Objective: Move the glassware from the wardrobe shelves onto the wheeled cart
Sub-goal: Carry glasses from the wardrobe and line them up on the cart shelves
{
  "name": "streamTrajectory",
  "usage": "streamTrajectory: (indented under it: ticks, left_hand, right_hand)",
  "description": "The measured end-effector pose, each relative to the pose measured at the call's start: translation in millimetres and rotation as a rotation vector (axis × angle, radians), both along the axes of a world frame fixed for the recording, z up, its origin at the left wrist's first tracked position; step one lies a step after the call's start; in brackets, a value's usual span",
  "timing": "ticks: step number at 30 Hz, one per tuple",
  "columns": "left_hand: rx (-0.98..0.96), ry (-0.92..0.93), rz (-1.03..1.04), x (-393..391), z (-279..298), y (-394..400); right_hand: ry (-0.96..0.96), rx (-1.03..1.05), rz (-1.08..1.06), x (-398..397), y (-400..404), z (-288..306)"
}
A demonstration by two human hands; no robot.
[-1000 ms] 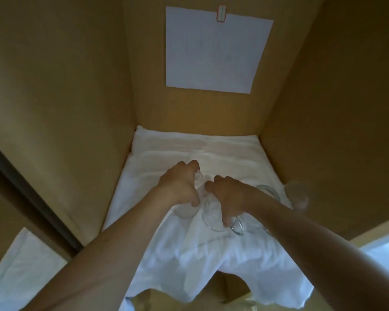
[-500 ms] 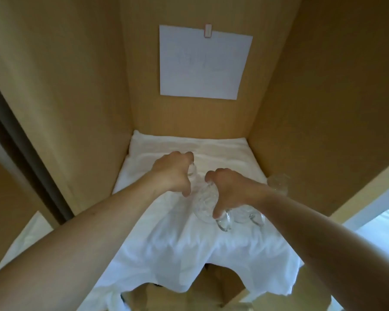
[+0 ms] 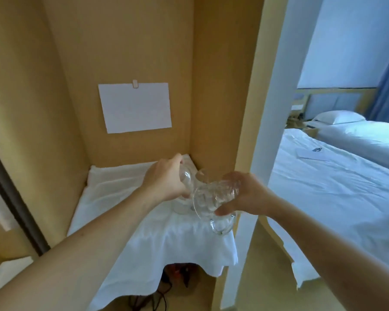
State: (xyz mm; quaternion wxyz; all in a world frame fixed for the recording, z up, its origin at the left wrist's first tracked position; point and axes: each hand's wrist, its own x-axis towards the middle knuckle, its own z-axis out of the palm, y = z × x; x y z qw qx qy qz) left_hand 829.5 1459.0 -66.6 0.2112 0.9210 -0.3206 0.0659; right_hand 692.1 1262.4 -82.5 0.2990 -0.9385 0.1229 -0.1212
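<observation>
Your left hand [image 3: 166, 179] grips one clear drinking glass [image 3: 185, 176] while your right hand [image 3: 245, 195] clutches clustered clear glasses [image 3: 208, 198] above the white cloth-covered shelf [image 3: 121, 198].

No legible writing, even on the pinned paper sheet [image 3: 135, 107]

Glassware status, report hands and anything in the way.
Left hand grips one glass. Right hand grips clustered glasses. Above cloth-covered shelf. Cart not in view.

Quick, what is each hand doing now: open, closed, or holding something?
Left hand: grips a clear glass.
Right hand: grips clear glassware, seemingly several pieces.
</observation>
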Motion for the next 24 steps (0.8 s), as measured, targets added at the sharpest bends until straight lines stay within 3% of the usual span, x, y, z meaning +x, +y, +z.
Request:
streamTrajectory:
  ticks: [4,10,13,17,21,24]
  left_hand:
    - [-0.064,-0.067,-0.049,-47.4,8.9,-32.5]
    - [-0.339,-0.009,-0.05,-108.1,15.8,-86.7]
    - [-0.537,0.167,-0.083,-140.2,20.7,-121.7]
    - [-0.813,0.561,-0.236,-181.2,31.8,-169.2]
    - [-0.915,0.782,-0.371,-225.2,43.1,-212.0]
    - [-0.886,0.892,-0.462,-257.3,46.4,-246.3]
  right_hand:
    - [-0.078,0.118,-0.165,-72.9,-33.7,12.2]
    - [-0.463,0.601,-0.359,-174.6,-74.5,21.9]
    - [-0.645,0.873,-0.393,-217.5,-87.6,21.0]
    - [-0.836,1.172,-0.362,-264.5,-104.8,15.3]
    - [-0.976,1.328,-0.299,-302.3,-122.5,18.1]
    - [-1.053,1.359,-0.28,-321.7,-132.2,21.4]
